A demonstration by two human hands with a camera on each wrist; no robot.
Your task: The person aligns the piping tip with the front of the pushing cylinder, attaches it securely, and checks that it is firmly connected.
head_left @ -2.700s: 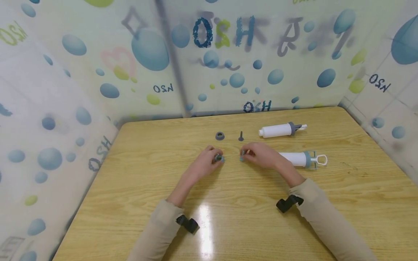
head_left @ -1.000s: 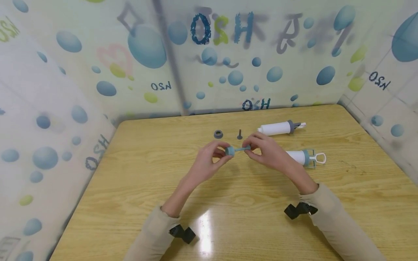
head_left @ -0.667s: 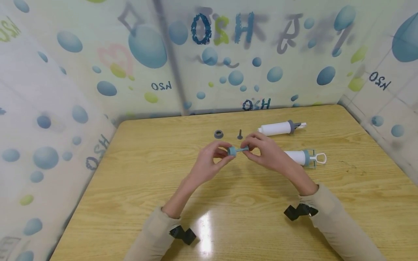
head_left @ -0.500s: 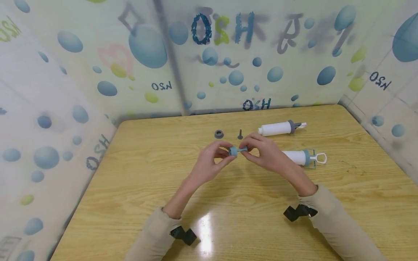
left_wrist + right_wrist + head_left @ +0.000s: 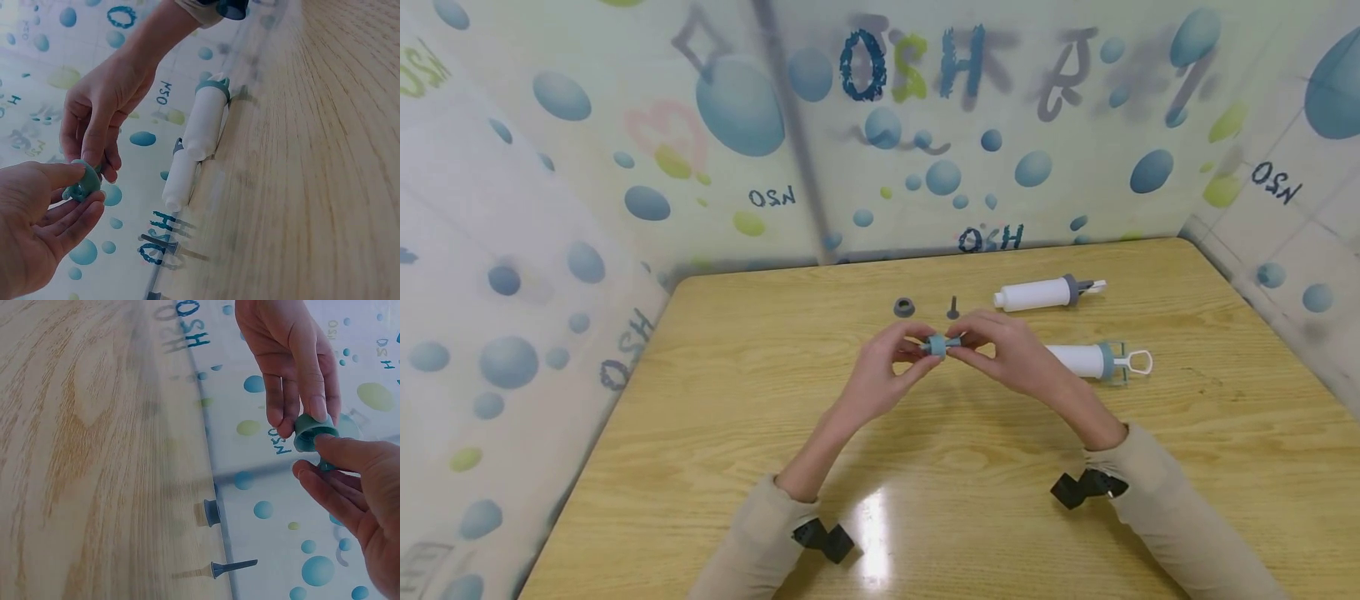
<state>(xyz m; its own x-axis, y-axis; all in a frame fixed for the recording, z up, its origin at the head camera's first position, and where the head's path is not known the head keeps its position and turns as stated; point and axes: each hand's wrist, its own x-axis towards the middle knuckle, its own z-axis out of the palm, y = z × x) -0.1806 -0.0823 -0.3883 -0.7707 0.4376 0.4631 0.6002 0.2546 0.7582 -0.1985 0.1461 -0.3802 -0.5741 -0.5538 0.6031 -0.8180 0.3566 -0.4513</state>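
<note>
Over the middle of the table both hands meet in the air in the head view. The left hand (image 5: 880,371) pinches a teal cup-shaped cap (image 5: 936,346) between thumb and fingers. From the other side, the right hand (image 5: 1011,350) pinches a small teal piece with a thin stem and flared end (image 5: 954,342). Its stem runs into the cap, and a teal tip shows on the cap's left side. The right wrist view shows the hollow side of the cap (image 5: 312,432) facing the right fingers, which partly hide the stemmed piece (image 5: 325,465).
Behind the hands, a dark grey ring-shaped cap (image 5: 904,307) and a dark grey stemmed piece (image 5: 953,308) stand on the wooden table (image 5: 745,400). To the right lie a white tube with grey collar (image 5: 1037,295) and one with teal collar (image 5: 1078,361), partly behind the right hand.
Both hands have lifted the teal pieces off the table and brought them together. The right hand has moved left, sliding the stem into the cap until its tip shows beyond.
</note>
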